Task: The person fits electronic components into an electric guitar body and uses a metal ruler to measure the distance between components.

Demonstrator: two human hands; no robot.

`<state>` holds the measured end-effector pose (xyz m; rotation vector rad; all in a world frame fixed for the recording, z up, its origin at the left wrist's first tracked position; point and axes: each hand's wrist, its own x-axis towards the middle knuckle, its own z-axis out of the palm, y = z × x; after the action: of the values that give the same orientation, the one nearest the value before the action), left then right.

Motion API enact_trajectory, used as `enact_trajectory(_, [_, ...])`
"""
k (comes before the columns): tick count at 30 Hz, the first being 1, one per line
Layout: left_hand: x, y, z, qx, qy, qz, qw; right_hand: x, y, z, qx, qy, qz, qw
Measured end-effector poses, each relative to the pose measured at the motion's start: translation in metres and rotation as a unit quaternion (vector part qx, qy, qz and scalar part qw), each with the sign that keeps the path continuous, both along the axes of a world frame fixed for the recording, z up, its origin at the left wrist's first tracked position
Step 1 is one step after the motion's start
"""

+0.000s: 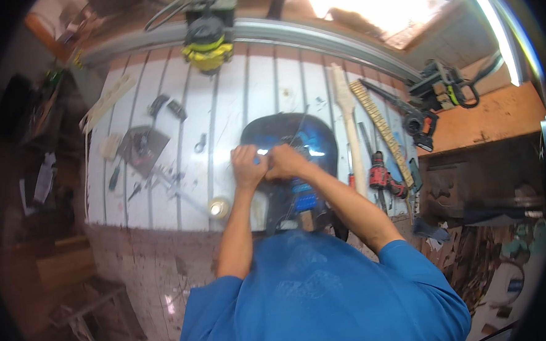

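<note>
A dark, glossy rounded body, shaped like a guitar body, lies on the white slatted table in front of me. Thin lines like strings or wires cross it, and blue pieces show on its near part. Over its left side, my left hand is closed, with a small bluish spot by the fingers. Close against it, my right hand is also closed with fingers bent. What either hand grips is too small and blurred to name.
A yellow-and-black power tool hangs from a rail at the far edge. On the right lie a long pale wooden piece, a yellow marked strip and a red drill. A flat metal plate and a round pale container are left.
</note>
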<state>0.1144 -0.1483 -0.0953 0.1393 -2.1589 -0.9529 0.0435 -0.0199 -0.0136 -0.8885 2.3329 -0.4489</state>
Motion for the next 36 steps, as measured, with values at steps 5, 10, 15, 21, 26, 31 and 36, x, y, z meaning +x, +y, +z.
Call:
enact_trajectory(5, [0.008, -0.002, 0.002, 0.031, -0.037, -0.011, 0.999, 0.003, 0.0, 0.006, 0.006, -0.01, -0.027, 1.0])
enact_trajectory(10, [0.035, 0.007, 0.004, 0.066, -0.041, -0.004, 0.997, 0.002, 0.009, 0.003, -0.029, -0.011, -0.03, 0.999])
enact_trajectory(15, [0.047, 0.018, -0.012, 0.116, -0.032, 0.011, 0.993, 0.0, -0.003, 0.021, -0.051, 0.001, -0.018, 0.999])
enact_trajectory(21, [0.042, 0.016, -0.024, 0.235, -0.018, 0.03, 0.971, 0.012, -0.018, -0.001, -0.187, 0.089, 0.007, 0.978])
enact_trajectory(26, [0.043, 0.015, -0.024, 0.235, -0.011, 0.043, 0.971, 0.008, -0.028, -0.005, -0.171, 0.112, 0.031, 0.978])
enact_trajectory(31, [0.041, 0.012, -0.025, 0.214, 0.002, 0.052, 0.975, -0.001, -0.033, -0.011, -0.146, 0.126, 0.066, 0.979])
enact_trajectory(36, [0.04, 0.012, -0.027, 0.217, 0.003, 0.058, 0.974, -0.017, -0.027, 0.007, -0.1, 0.028, 0.043, 0.994])
